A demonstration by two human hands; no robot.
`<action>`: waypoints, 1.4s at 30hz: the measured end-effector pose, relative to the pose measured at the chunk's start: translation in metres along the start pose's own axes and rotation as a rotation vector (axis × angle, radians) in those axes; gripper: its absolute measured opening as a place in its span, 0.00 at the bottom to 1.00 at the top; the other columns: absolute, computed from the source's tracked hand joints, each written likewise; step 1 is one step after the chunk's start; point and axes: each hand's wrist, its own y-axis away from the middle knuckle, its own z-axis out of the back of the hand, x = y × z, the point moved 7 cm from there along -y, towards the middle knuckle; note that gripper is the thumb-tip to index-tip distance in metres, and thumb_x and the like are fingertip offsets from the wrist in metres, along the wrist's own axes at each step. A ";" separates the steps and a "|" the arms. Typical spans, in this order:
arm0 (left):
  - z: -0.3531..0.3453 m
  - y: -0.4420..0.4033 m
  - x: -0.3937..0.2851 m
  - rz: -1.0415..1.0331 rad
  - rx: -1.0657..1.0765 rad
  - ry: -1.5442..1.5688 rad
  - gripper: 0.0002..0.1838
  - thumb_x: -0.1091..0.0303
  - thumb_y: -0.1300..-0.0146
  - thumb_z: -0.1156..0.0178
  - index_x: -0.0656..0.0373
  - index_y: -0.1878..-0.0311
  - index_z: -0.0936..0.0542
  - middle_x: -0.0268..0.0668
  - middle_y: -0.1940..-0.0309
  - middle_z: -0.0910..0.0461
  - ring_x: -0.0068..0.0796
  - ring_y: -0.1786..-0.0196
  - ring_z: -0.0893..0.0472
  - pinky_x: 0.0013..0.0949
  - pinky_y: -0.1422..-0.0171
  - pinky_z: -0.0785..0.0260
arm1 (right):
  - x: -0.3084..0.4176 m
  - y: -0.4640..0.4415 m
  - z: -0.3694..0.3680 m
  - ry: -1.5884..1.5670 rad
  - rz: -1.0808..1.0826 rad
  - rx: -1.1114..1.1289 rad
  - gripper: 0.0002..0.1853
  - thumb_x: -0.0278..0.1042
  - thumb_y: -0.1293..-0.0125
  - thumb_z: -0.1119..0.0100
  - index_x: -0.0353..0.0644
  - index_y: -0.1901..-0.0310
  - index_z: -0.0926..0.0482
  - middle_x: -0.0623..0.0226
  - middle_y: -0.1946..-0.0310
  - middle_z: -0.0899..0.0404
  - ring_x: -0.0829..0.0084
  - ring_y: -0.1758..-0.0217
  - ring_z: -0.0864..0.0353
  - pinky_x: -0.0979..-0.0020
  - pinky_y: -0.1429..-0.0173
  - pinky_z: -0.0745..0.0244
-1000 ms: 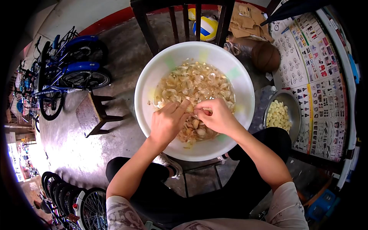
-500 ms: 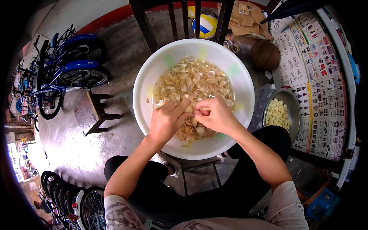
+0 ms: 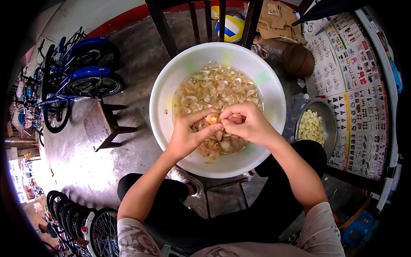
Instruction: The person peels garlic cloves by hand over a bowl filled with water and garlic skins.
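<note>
Over a large white basin (image 3: 171,160), my left hand (image 3: 188,132) holds a yellowish-brown garlic clove (image 3: 212,118) between thumb and fingertips. My right hand (image 3: 248,124) is pinched against the clove's right side, its fingers curled; a pinkish-brown piece shows between them. Water with many loose papery skins (image 3: 209,88) fills the basin's lower part, and a few whole cloves (image 3: 224,145) lie below the hands. To the right, a metal bowl (image 3: 331,128) contains pale peeled cloves (image 3: 311,127).
A dark wooden chair (image 3: 162,30) stands behind the basin. At left are a small stool (image 3: 100,126) and blue bicycles (image 3: 92,79). A volleyball (image 3: 231,28), basketball (image 3: 297,61) and cardboard (image 3: 276,21) lie beyond; a printed sheet (image 3: 359,103) covers the surface at right.
My left hand has turned, its thumb now apart from its index finger, and the clove shows between them. My right hand has shifted slightly up and right.
</note>
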 end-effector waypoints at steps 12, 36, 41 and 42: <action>0.005 0.005 0.028 0.169 -0.027 0.569 0.24 0.54 0.32 0.36 0.63 0.42 0.21 0.30 0.57 0.19 0.18 0.57 0.23 0.23 0.53 0.29 | -0.006 0.002 0.010 0.166 -0.044 -0.112 0.06 0.28 0.35 0.39 0.33 0.63 0.17 0.78 0.77 0.26 0.89 0.76 0.38 0.79 0.72 0.41; -0.009 0.004 0.014 -0.011 -0.118 -0.251 0.17 0.73 0.50 0.25 0.65 0.59 0.20 0.36 0.72 0.15 0.16 0.69 0.21 0.25 0.61 0.28 | 0.032 0.020 -0.018 0.667 0.377 -0.301 0.06 0.32 0.44 0.30 0.43 0.66 0.16 0.67 0.70 0.26 0.64 0.71 0.20 0.64 0.67 0.24; -0.010 0.000 0.022 0.126 -0.054 -0.264 0.20 0.69 0.52 0.26 0.62 0.55 0.20 0.42 0.70 0.14 0.32 0.67 0.15 0.32 0.59 0.24 | 0.022 0.018 -0.010 0.630 0.252 -0.301 0.05 0.30 0.43 0.32 0.40 0.68 0.18 0.65 0.69 0.25 0.60 0.70 0.20 0.62 0.65 0.24; -0.010 -0.002 0.022 0.136 -0.034 -0.277 0.20 0.69 0.52 0.26 0.62 0.55 0.20 0.42 0.71 0.14 0.32 0.69 0.15 0.33 0.60 0.24 | 0.020 0.016 -0.010 0.604 0.244 -0.264 0.05 0.29 0.42 0.33 0.39 0.68 0.19 0.63 0.69 0.25 0.59 0.69 0.20 0.61 0.64 0.24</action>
